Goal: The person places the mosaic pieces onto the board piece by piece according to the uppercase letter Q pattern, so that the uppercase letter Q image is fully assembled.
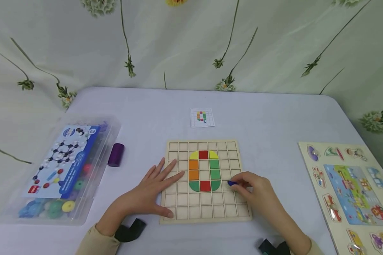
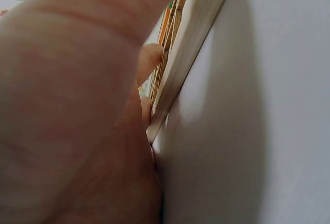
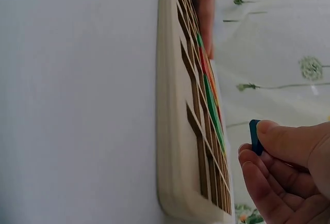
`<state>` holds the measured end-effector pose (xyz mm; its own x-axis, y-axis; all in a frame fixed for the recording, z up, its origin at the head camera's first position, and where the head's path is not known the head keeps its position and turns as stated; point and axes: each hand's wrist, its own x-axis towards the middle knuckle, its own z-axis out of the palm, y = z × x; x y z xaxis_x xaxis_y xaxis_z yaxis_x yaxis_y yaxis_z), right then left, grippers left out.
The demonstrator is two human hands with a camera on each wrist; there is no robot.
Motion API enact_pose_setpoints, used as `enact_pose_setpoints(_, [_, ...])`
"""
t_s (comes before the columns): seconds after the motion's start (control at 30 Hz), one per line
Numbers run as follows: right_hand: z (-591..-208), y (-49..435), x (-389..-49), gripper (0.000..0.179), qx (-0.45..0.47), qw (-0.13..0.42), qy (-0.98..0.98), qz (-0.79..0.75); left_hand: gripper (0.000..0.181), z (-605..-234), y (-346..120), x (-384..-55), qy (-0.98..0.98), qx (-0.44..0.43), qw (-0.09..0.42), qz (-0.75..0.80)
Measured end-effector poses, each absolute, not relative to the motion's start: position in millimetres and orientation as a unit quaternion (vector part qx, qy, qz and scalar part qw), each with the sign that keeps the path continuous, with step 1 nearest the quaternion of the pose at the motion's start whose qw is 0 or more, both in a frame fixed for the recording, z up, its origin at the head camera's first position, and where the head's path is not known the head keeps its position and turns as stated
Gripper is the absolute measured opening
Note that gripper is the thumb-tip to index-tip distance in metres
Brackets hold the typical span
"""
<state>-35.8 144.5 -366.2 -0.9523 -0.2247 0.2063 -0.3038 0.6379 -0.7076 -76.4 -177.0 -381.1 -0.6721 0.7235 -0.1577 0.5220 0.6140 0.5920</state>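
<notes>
A wooden grid board (image 1: 182,210) lies on the table, with a ring of red, yellow, orange and green tiles in its middle squares. My left hand (image 1: 150,191) rests with spread, fairly straight fingers on the board's left edge, the thumb at the near left corner. Above the board's right side, my right hand (image 1: 255,189) pinches a small dark blue tile (image 1: 232,183) between thumb and fingers. In the right wrist view, the blue tile (image 3: 254,136) stands clear of the board. Behind the board lies a small pattern card (image 1: 194,122) showing a similar coloured ring with a tail.
On the left sits a clear plastic case (image 1: 89,212) of coloured model parts, with a purple cylinder (image 1: 116,154) beside it. A wooden picture puzzle board (image 1: 312,177) lies at the right. Flowered cloth (image 1: 178,42) hangs behind the table.
</notes>
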Motion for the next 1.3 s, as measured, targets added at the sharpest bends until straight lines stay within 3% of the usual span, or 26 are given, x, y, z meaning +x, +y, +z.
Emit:
enact_pose_setpoints(0.23, [-375, 124, -27, 0.018, 0.222, 0.035, -0.892, 0.394, 0.106, -381, -175, -77, 0.877, 0.355, 0.197, 0.258])
enact_pose_setpoints(1.3, [-389, 112, -18, 0.031, 0.232, 0.082, -0.892, 0.38, 0.105, -379, -174, -72, 0.879, 0.347, 0.2, 0.26])
